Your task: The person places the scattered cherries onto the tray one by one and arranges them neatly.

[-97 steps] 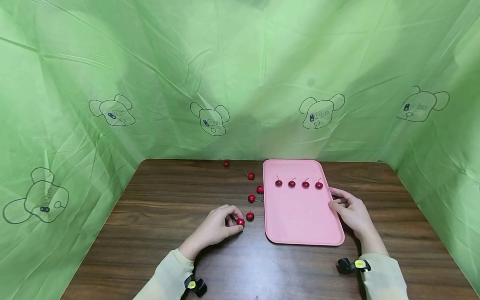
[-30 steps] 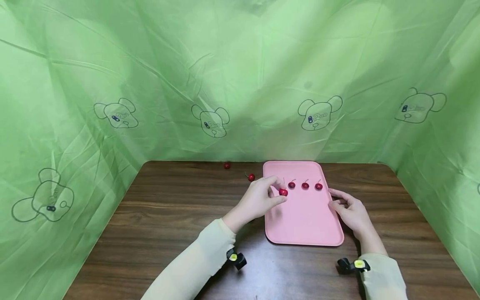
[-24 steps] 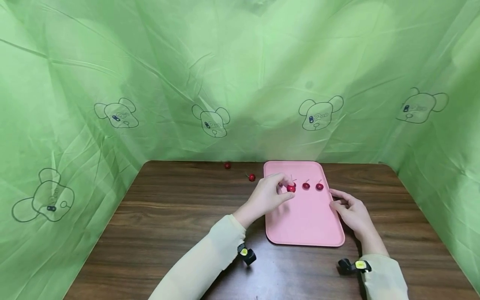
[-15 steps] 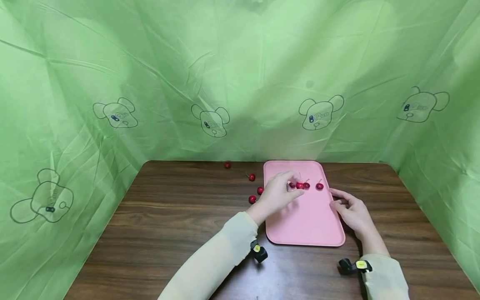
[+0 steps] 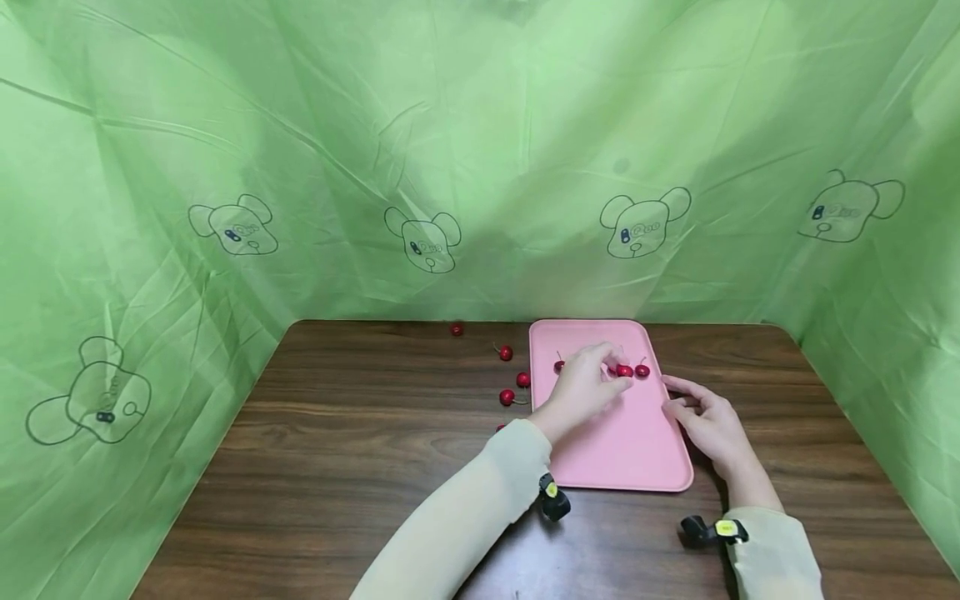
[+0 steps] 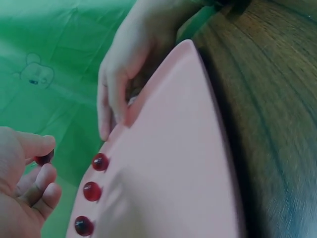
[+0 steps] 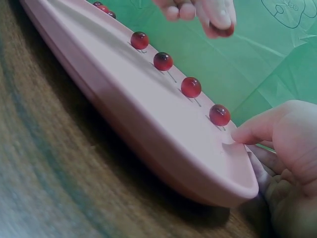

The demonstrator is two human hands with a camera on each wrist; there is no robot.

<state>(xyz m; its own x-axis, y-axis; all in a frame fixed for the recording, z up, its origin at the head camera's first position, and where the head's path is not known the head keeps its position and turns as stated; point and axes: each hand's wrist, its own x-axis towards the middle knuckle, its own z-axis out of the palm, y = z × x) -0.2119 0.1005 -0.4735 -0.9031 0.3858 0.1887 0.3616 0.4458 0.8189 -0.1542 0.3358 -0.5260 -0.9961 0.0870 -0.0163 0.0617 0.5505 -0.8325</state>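
Over the far part of the pink tray [image 5: 630,454], one red cherry [image 5: 625,372] is held clear of the surface. The left hand [image 5: 587,382] pinches it between thumb and fingertips, parted only as far as the fruit forces them, the spare fingers loosely curled; so narrow a hold seems to suit something small and round. Below stand four other cherries [image 7: 190,87] in a row across the tray, with gaps that look deliberate; from overhead, the left hand covers part of that line. At the tray's right side, the right hand [image 5: 708,421] has the rim between its thumb and fingers, closed just enough to span it, probably to stop the tray sliding. To the left, five loose cherries [image 5: 506,397] lie scattered on the dark wooden table [image 5: 315,450], one just beside the tray and the nearest partly hidden by the left sleeve [image 5: 480,500]; I'd guess they sit on that side for the left hand's easy reach. Beyond the table hangs a green cloth [image 5: 487,125] with outlined animal faces [image 5: 429,248], seemingly there to screen off the rest of the room.
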